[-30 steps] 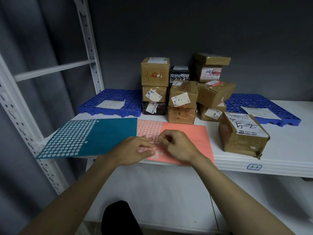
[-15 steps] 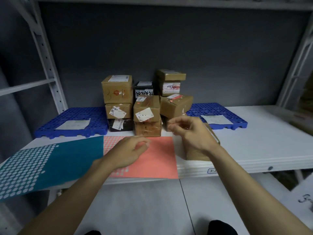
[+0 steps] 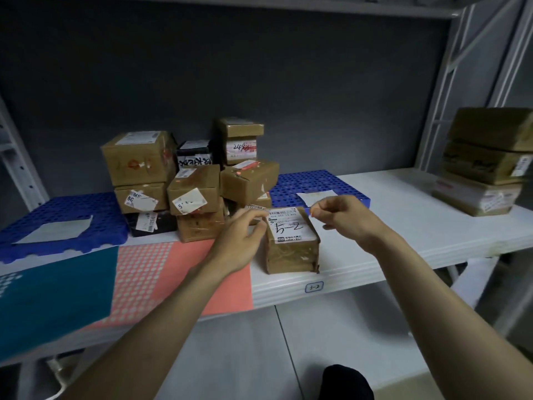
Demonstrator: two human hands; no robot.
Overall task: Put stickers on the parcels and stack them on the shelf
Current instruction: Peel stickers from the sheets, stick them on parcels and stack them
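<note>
Both hands have left the pink sticker sheet and now reach over the brown parcel at the shelf's front edge. Left hand curls against the parcel's left top corner, gripping it, while the right hand hovers above, pinching a small pink sticker between fingertips. Its white label reads "5-2" handwritten; the shelf tag reads "3-2".
</note>
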